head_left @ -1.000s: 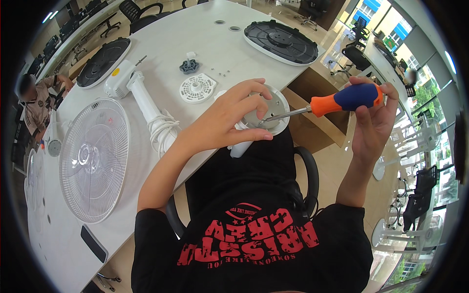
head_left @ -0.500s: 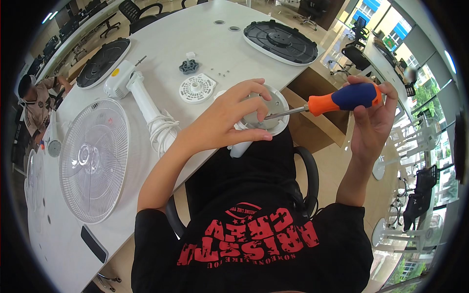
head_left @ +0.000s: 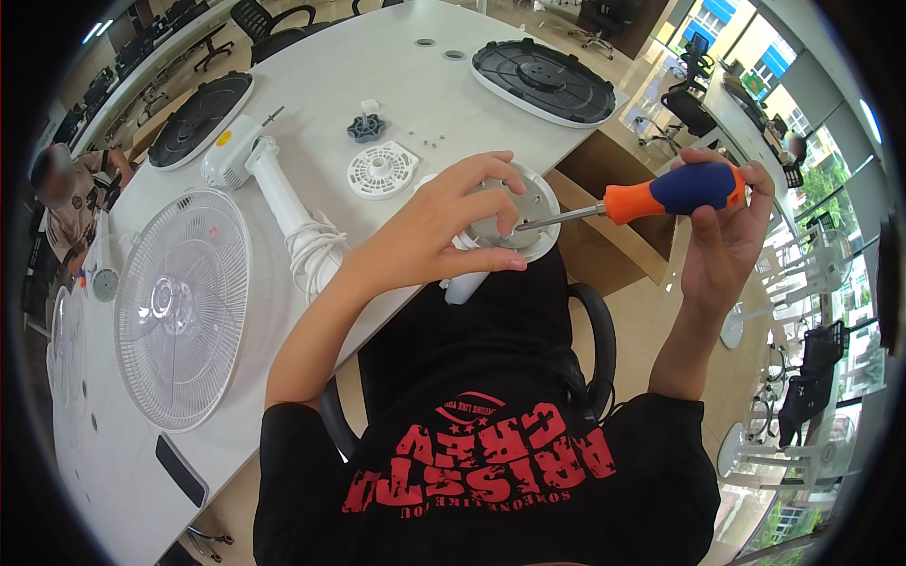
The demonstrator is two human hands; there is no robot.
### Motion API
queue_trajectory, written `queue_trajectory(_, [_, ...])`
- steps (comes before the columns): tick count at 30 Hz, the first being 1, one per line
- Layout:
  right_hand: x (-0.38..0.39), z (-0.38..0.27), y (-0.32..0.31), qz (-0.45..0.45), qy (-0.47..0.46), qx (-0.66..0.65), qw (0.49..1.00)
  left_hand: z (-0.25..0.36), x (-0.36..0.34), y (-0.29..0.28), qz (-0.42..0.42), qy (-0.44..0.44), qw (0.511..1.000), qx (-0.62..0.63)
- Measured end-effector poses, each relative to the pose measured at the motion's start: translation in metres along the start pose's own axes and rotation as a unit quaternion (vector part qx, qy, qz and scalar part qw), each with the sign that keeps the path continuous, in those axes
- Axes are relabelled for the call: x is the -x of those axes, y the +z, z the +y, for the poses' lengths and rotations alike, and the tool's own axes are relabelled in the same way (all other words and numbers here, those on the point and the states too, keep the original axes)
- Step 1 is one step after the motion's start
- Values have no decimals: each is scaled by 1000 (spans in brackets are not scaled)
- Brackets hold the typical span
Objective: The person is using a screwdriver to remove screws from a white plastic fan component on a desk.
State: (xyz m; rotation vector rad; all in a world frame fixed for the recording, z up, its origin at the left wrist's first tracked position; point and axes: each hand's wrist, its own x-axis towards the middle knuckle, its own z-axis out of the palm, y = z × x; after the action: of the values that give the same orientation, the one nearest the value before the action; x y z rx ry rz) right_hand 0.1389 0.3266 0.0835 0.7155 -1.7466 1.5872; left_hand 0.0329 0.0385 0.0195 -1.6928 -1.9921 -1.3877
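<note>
The right hand (head_left: 723,247) pinches an orange-and-blue screwdriver (head_left: 630,202) that extends, from the right, over the round white part (head_left: 538,198); the left hand (head_left: 436,222) covers that part's left side, its grip unclear.

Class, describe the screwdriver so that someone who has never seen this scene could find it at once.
Start at the large white table and look past its edge on the right to the person's right hand. Held there is the screwdriver, metal shaft pointing left over a round white part. Unlike that plain part, it has a bright orange-and-blue handle.
</note>
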Motion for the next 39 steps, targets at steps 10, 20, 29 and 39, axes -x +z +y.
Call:
queue_trajectory(10, [-2,-1,4,-9,13,8,1000,1,0,0,-2,1,1000,0])
queue_trajectory(20, [-23,-1,11,-60,7,-15,998,0,0,0,-3,0,1000,7])
queue_trajectory(29, [-31,-10,16,-102,-17,-3,995,0,0,1,9,-11,999,43])
queue_trajectory(39, [-36,-13,22,-99,-14,3,995,1,-1,0,-6,1,1000,0])
